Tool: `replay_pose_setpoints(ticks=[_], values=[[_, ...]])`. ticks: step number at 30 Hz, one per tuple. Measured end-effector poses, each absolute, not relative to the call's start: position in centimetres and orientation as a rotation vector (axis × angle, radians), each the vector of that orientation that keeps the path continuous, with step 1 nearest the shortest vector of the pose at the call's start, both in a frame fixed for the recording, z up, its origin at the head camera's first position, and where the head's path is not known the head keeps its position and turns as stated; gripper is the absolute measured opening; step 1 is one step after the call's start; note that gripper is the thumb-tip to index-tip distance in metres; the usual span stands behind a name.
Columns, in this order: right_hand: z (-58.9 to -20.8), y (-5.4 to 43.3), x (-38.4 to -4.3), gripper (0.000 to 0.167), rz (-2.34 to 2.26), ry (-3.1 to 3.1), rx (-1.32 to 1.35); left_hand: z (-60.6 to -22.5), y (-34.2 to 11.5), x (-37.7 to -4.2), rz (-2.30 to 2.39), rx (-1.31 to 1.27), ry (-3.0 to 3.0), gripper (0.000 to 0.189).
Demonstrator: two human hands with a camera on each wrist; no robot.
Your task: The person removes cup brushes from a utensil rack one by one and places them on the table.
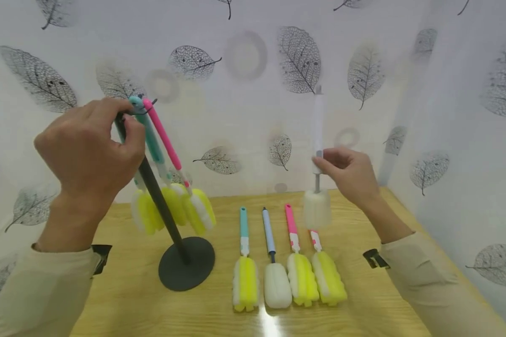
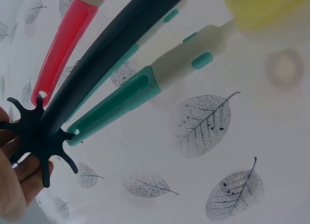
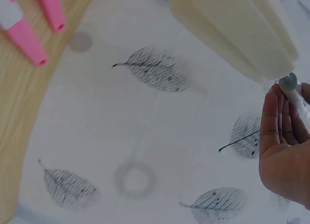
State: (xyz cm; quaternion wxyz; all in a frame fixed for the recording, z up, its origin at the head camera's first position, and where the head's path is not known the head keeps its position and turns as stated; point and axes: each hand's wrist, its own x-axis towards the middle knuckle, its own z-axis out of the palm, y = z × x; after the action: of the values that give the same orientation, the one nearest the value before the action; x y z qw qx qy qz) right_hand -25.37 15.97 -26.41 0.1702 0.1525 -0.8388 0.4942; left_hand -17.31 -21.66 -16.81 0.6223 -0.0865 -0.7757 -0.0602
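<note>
Your white brush (image 1: 318, 126) stands near upright in the air, sponge end down, raised above the right part of the table. Your right hand (image 1: 350, 171) pinches it by the lower part of the handle, thumb on the near side, with the forearm slanting up from the lower right. Your left hand (image 1: 94, 142) is raised at about the same height in the head view, wrist bent, its fingers and thumb clamped about the top of a dark stand (image 1: 161, 206). The left wrist view shows curved hooks (image 2: 46, 173) fanning out beside your fingers. A pink-handled brush (image 1: 164, 135) and teal-handled brushes (image 1: 152, 138) hang there, their yellow and white sponges grouped round the pole.

Between your right hand's brush and the hanging ones, there is open air in the head view. Below it, four brushes lie in a row, sponges toward you: a teal one (image 1: 244, 229), a pale blue one (image 1: 278, 285) with a white sponge, then two pink ones (image 1: 302, 278) (image 1: 329, 278) near each other. The stand's round base (image 1: 191, 276) sits well left of that row. The table's right edge passes behind your right forearm; its far edge runs close to the backdrop.

The table (image 1: 122, 304) is pale wood grain, with a bright reflection near its front. A whitish, leaf-printed backdrop (image 1: 253, 107) rises behind and along the right side.
</note>
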Motion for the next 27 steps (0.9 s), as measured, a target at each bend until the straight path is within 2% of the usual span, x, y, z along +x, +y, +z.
replay_pose_setpoints(ticks=[5, 9, 17, 27], values=[[-29.1, 20.5, -25.9, 0.058, 1.286, -2.616, 0.269, -16.8, -21.6, -17.4, -0.166, -0.210, -1.792, 0.043], [-31.7, 23.3, -26.0, 0.064, 1.219, -2.790, 0.254, -16.7, -21.5, -17.5, -0.165, -0.230, -1.799, 0.044], [-36.5, 25.5, -26.2, 0.059, 1.280, -2.992, 0.221, -16.4, -21.9, -17.4, -0.185, -0.292, -1.806, 0.044], [-39.4, 24.6, -26.4, 0.039, 1.466, -3.095, 0.255, -16.2, -22.7, -17.7, -0.359, -0.363, -1.807, 0.041]])
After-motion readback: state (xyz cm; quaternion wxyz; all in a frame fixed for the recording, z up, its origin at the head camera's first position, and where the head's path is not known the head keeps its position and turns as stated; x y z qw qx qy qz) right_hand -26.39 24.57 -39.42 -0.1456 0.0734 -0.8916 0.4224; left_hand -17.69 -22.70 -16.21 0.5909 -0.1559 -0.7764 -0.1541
